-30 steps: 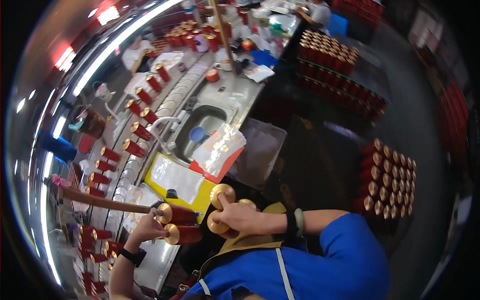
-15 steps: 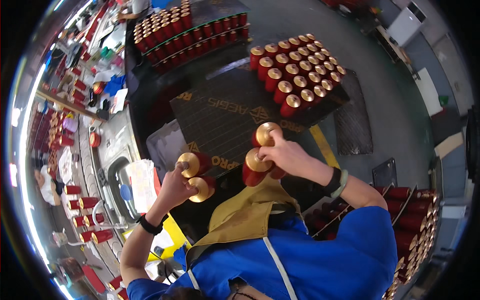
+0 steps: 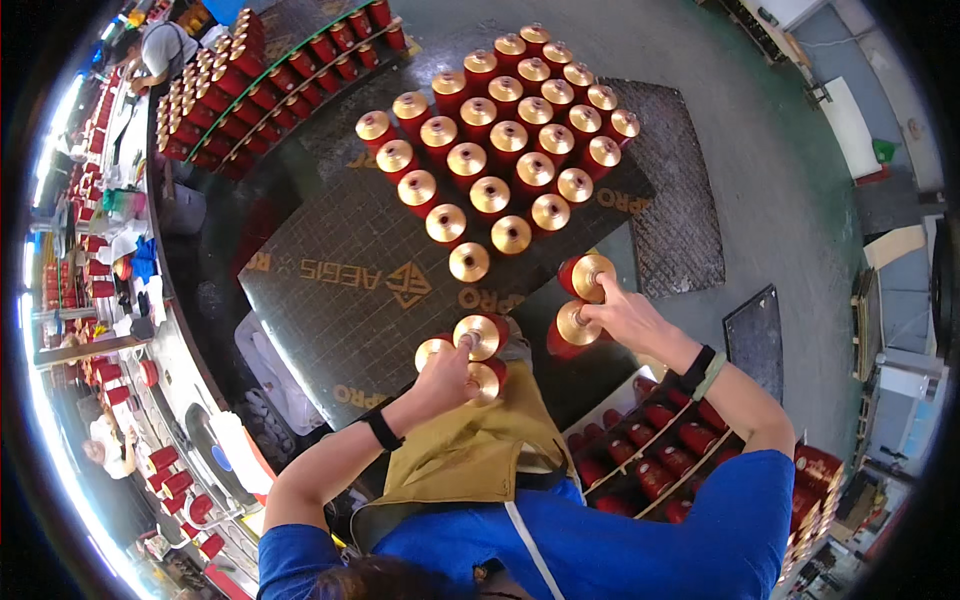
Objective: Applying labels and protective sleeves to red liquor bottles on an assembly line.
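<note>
My left hand [image 3: 443, 382] is closed around the small top knobs of red cylinders with gold-coloured domed caps, in front of my apron. Three caps cluster at its fingers, one of them a gold cap [image 3: 477, 336]. My right hand [image 3: 632, 322] grips two more such cylinders by their knobs, an upper one [image 3: 590, 277] and a lower one [image 3: 572, 328], beyond the board's near right edge. Both sets hang upright off the dark board [image 3: 330, 235]. On that board stand several rows of matching cylinders [image 3: 508, 136], gold caps upward.
A rack of red cylinders [image 3: 262, 100] stands at the far left, and a shelf with more [image 3: 650, 440] is close by my right side. A long workbench [image 3: 185, 370] runs down the left. Dark mats [image 3: 680, 190] lie on the floor at right. A person [image 3: 165, 50] is at the far left.
My view has shifted, bringing the board and its rows lower and further left. My hands, still holding cylinders, have moved right in view. A third gold cap now shows at my left hand.
</note>
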### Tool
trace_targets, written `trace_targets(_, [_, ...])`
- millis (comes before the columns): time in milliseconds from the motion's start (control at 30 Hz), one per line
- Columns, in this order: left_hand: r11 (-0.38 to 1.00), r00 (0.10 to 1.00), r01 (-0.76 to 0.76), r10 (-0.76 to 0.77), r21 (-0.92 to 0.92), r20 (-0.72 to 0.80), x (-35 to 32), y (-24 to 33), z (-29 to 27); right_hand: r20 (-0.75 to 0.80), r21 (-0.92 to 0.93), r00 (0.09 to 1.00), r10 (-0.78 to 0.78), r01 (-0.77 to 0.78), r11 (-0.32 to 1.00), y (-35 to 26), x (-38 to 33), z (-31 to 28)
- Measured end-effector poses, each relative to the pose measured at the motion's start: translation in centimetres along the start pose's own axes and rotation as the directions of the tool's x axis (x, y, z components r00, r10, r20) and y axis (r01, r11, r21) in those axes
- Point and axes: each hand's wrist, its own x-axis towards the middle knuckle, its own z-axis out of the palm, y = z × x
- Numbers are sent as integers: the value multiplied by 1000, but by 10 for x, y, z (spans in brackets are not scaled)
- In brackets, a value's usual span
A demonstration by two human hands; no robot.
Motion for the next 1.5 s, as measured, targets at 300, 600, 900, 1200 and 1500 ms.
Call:
trace_targets(300, [997,998,33,-28,-75,63,210,122,14,85,-53,969,-234,239,970,206,71,-37])
trace_targets(600, [989,989,147,-146,9,-33,294,154,30,71,-102,915,-397,403,909,275,105,-23])
trace_targets(900, [984,987,159,-159,85,-7,302,146,39,-15,-135,910,-414,408,903,281,87,-44])
trace_targets(1200, [990,994,109,-108,89,-15,285,138,42,4,-186,899,-437,430,883,335,74,-82])
trace_targets(1500, [994,1000,6,-3,106,-26,277,128,48,-16,-253,902,-432,414,874,390,113,-93])
